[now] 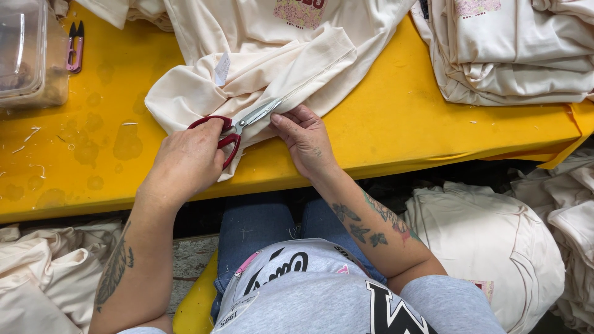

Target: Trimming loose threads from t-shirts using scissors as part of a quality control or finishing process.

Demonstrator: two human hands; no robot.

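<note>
Two hands are at work: the left hand (189,162) and the right hand (304,139). There is one pair of red-handled scissors (232,131), one pair of small pink thread snips (75,46), one clear plastic container (28,52) and one yellow table (396,117). One cream T-shirt (260,68) lies spread out with one white label (222,69), and one stack of folded cream shirts (513,52) sits on the table, with three heaps of cream garments below its edge.

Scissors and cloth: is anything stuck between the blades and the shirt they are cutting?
Nothing visible. The left hand holds the red-handled scissors, whose blades lie right on the cream shirt. The right hand pinches the fabric beside the blades, not across them.
</note>
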